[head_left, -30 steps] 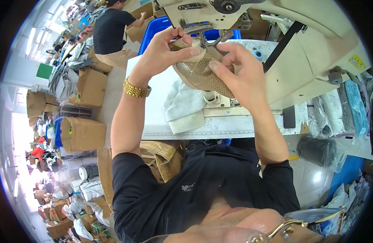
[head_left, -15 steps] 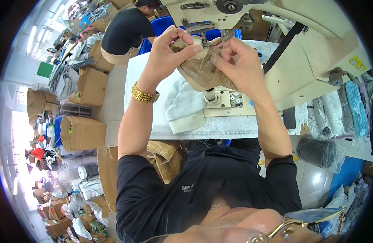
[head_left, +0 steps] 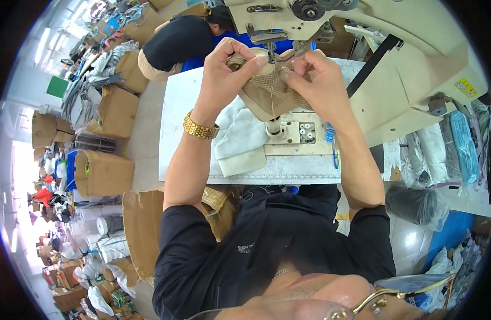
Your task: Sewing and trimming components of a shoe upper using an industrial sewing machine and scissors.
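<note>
A tan cap with mesh panels [head_left: 269, 92] sits at the needle and presser foot of the sewing machine [head_left: 416, 64]. My left hand [head_left: 230, 66], below a gold watch [head_left: 200, 127], pinches the cap's left edge between thumb and fingers. On the other side, my right hand [head_left: 319, 80] grips the mesh with thumb and curled fingers close to the presser foot. A pale thread runs down over the cap's front. The machine's post [head_left: 275, 128] stands under the cap, partly hidden by it. A whitish cap [head_left: 239, 143] lies on the table, left of the post.
The white table [head_left: 184, 106] carries a recessed tray of bobbins [head_left: 307, 133] and a blue-handled tool [head_left: 334, 152]. Across the table, another person [head_left: 179, 42] bends over blue bins. Cardboard boxes [head_left: 104, 173] stand at the left; plastic-wrapped bundles [head_left: 435, 149] lie at the right.
The view has shifted slightly. Both hands keep their grip on the tan cap, which stays near the needle. A thread now shows across its front. The other person leans further over to the right.
</note>
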`<state>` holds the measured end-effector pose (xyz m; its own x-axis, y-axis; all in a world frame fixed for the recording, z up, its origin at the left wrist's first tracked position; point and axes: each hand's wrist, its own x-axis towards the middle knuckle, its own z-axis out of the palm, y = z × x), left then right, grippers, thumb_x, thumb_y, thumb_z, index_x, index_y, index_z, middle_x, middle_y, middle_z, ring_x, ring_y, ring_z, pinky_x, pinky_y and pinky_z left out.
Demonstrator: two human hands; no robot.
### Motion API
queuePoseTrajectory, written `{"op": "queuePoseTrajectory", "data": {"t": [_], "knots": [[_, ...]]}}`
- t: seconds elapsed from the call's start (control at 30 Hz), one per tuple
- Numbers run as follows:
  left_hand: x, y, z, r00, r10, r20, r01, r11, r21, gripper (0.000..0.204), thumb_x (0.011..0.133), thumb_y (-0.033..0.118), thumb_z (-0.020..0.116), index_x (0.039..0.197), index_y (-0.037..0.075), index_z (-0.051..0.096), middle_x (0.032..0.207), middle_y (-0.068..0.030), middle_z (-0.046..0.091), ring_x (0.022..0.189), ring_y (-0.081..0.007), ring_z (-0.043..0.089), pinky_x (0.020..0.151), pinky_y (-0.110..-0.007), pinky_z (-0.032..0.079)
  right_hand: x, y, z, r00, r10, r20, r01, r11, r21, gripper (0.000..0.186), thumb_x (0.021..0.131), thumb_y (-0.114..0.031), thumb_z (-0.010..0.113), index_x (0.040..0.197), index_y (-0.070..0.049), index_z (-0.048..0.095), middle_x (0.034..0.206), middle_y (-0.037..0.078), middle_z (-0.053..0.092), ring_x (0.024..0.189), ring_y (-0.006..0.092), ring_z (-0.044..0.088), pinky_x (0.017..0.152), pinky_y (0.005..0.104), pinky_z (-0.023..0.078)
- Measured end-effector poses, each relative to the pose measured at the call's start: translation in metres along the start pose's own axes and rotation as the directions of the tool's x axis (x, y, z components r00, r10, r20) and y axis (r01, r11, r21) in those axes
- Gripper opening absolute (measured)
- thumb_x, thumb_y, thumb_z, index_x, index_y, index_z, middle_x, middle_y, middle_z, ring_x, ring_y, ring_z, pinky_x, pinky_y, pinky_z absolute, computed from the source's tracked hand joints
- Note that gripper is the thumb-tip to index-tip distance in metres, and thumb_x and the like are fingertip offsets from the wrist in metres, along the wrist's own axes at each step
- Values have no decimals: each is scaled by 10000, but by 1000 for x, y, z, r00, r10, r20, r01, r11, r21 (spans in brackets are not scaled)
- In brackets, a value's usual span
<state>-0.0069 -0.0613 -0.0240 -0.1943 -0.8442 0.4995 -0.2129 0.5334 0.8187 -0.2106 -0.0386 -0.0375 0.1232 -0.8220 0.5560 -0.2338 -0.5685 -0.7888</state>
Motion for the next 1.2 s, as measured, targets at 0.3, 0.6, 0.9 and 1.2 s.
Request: {"op": "queuePoseTrajectory", "data": {"t": [0.3, 0.6, 0.9, 1.2], "knots": [[-5, -4, 9, 990, 72, -118, -70, 997, 27, 226, 788, 116, 780, 755, 22, 578, 809, -8, 543, 710, -69, 503, 646, -232, 434, 3, 3, -3, 996, -91, -6, 91, 996, -23, 165, 756, -64, 711, 807, -2, 567, 727, 36, 491, 743, 186, 485, 681, 311, 421], [-9, -3, 25, 942, 130, -309, -80, 982, 171, 230, 773, 105, 775, 731, 29, 561, 748, -34, 523, 700, -135, 494, 637, -269, 420, 9, 13, -3, 994, -113, -3, 113, 992, -56, 152, 741, -57, 713, 846, -1, 618, 804, 70, 570, 821, 227, 557, 748, 323, 448], [-18, 6, 48, 820, 324, -472, -135, 911, 390, 264, 773, 85, 766, 709, 39, 514, 708, -67, 498, 695, -218, 471, 630, -342, 403, 10, 17, -6, 987, -154, 33, 156, 986, -59, 181, 767, -45, 651, 943, -17, 676, 944, 105, 635, 950, 271, 582, 855, 357, 457], [-17, 1, 67, 736, 406, -542, -170, 885, 433, 254, 785, 63, 743, 719, 41, 499, 707, -77, 487, 702, -239, 463, 617, -370, 385, 3, 8, -7, 992, -126, -11, 125, 990, -72, 278, 772, -10, 556, 1012, -35, 693, 1134, 150, 619, 1139, 294, 544, 987, 359, 411]]}}
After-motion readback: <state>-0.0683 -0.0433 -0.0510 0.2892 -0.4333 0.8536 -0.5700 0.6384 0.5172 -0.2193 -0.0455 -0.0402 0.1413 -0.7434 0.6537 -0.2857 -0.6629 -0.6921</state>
